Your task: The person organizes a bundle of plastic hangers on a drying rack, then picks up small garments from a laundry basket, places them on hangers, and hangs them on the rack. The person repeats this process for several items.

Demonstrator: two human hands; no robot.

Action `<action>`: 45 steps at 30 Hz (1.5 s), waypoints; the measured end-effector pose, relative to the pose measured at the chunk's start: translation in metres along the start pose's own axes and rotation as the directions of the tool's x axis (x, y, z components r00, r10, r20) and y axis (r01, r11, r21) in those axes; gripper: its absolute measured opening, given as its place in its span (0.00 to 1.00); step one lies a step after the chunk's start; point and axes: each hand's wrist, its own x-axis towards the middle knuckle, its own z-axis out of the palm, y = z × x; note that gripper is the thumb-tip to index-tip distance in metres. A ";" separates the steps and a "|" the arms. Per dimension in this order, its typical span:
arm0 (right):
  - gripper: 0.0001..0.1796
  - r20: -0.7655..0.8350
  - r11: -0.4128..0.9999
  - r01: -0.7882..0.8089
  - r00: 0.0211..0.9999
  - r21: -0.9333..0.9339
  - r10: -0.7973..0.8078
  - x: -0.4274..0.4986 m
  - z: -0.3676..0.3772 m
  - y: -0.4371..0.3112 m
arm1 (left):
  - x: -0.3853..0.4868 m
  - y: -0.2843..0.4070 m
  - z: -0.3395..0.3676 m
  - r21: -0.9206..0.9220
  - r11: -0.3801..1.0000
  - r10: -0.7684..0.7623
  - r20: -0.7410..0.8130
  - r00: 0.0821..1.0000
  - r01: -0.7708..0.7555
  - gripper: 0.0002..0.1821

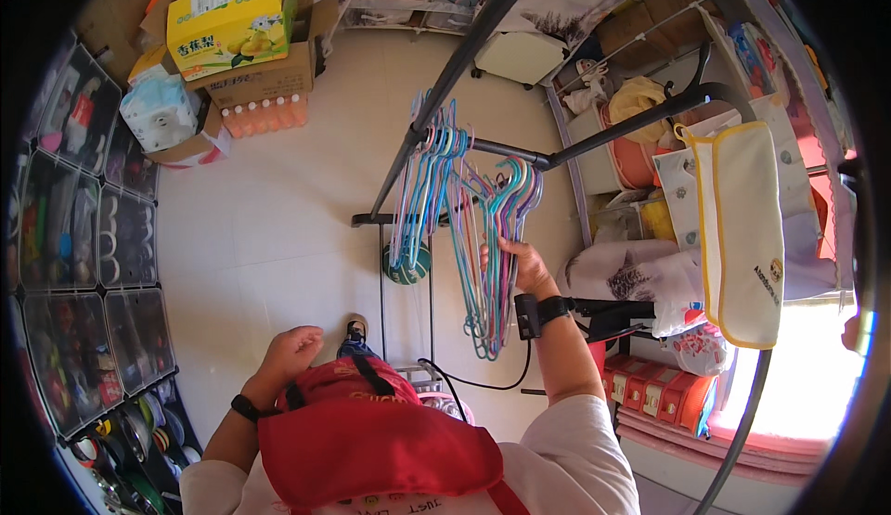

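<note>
My right hand [530, 268], a black strap and small black device on its wrist, grips a bundle of thin multicoloured clothes hangers [498, 264]. The hooks of this bundle are level with the black crossbar [508, 149] of a garment rack; whether they rest on it I cannot tell. Beside them on the left, more hangers [424, 188], mostly blue and white, hang by their hooks from the rack. My left hand [294, 351] is held low in front of my body, fingers half curled, with nothing visible in it.
A green basketball [406, 264] lies on the floor behind the hangers. A white cloth with yellow trim [741, 236] hangs from the rack's right bar. A yellow box [230, 24] tops cartons at the back left. Clear-fronted storage cubes [66, 348] line the left. A black cable [487, 384] hangs near my waist.
</note>
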 end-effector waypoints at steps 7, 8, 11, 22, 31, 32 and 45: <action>0.17 -0.035 0.997 -0.070 0.997 0.038 0.072 -0.013 -0.017 -0.011 | 0.017 0.004 0.006 0.036 0.999 0.035 0.048 0.998 -0.036 0.15; 0.17 -0.028 0.995 -0.081 0.996 0.059 0.083 -0.015 -0.021 -0.008 | 0.019 0.007 0.006 0.052 0.997 0.051 0.045 0.998 -0.053 0.15; 0.16 -0.030 0.984 -0.088 0.995 0.157 0.094 -0.020 -0.032 0.008 | 0.025 0.023 0.006 0.033 0.999 0.012 0.084 0.996 -0.015 0.14; 0.18 -0.046 0.973 -0.104 0.992 0.208 0.116 -0.021 -0.035 0.042 | 0.232 0.181 0.095 0.600 0.231 0.770 0.369 0.521 -0.766 0.20; 0.20 -0.045 0.990 -0.055 0.997 0.133 0.061 -0.045 -0.049 0.040 | 0.315 0.187 0.110 0.765 -0.094 0.571 0.566 0.595 -0.638 0.12; 0.20 -0.042 0.993 -0.071 0.996 0.096 0.075 -0.045 -0.051 0.038 | 0.312 0.181 0.106 0.779 -0.151 0.714 0.512 0.478 -0.609 0.09; 0.19 0.015 0.996 -0.016 1.000 0.088 0.014 -0.023 -0.043 0.012 | 0.313 0.171 0.090 0.688 -0.186 0.564 0.659 0.497 -0.701 0.09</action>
